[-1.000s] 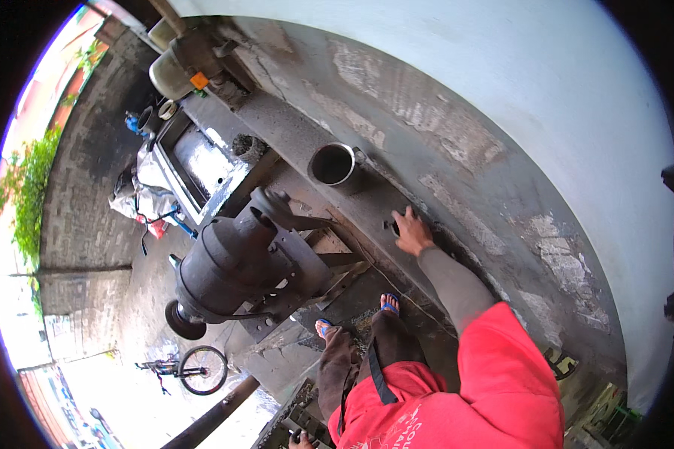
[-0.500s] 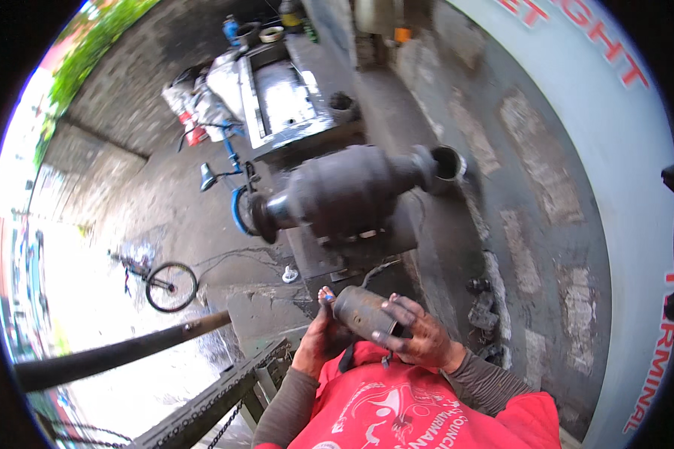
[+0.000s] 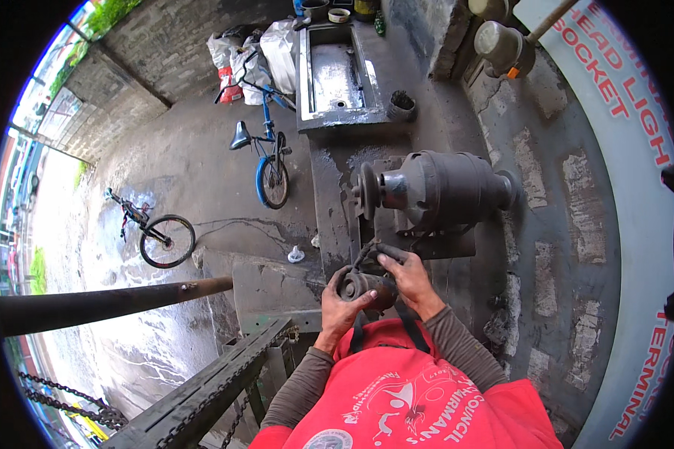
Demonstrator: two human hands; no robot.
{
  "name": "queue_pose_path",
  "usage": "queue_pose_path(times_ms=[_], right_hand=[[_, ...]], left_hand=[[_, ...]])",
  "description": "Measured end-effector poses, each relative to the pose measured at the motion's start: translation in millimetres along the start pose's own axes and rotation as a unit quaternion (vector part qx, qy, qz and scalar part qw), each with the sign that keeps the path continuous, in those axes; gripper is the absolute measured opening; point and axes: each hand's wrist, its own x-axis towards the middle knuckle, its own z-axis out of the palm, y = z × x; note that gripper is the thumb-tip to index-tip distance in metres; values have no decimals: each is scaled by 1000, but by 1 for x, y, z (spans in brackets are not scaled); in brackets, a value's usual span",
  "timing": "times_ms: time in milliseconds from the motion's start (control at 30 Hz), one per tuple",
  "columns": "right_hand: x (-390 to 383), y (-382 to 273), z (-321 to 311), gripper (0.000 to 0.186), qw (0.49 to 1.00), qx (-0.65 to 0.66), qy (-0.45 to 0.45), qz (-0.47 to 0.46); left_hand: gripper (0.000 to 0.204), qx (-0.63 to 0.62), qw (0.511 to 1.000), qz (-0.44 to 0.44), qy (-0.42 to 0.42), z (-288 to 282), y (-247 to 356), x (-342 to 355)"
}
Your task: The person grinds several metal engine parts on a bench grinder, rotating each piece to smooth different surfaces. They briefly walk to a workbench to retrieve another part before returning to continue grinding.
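Observation:
My left hand (image 3: 344,305) is closed around a grimy metal cylinder (image 3: 371,290), whose end with a round raised centre faces left. My right hand (image 3: 408,280) is at the cylinder's upper right, its fingers pinching a thin dark strand (image 3: 368,254) that rises from beside it; what the strand is I cannot make out. Just beyond my hands sits a large dark machine with a barrel-shaped body (image 3: 449,191) and a round disc (image 3: 365,191) at its left end, on a metal base.
A metal trough (image 3: 333,82), white sacks (image 3: 277,56) and a blue bicycle (image 3: 273,179) stand ahead. Another bicycle (image 3: 161,239) is at left. A long pole (image 3: 112,303) and chained steel frame (image 3: 225,370) are at lower left. A brick wall (image 3: 547,247) runs along the right.
My right hand has left the ledge by the wall, joined my left on the cylinder, then shifted up to the dark strand. The cylinder has turned, and my view has swung round.

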Motion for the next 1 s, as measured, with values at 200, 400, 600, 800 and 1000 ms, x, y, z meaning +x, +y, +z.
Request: queue_pose_path(times_ms=[200,400,600,800,1000], right_hand=[[17,12,34,27,994,104,28,12],[25,3,35,23,995,18,92,-20],[38,-1,33,11,993,-31,114,-27],[54,1,37,7,985,-86,141,-48],[61,-2,40,9,977,-123,140,-106]], left_hand=[[84,111,992,64,-3,-11,-33,14],[82,90,995,28,-19,-3,-24,24],[82,34,999,-9,-32,3,-1,27],[80,25,1000,6,-16,5,-3,34],[80,-13,999,-8,-32,5,-3,43]])
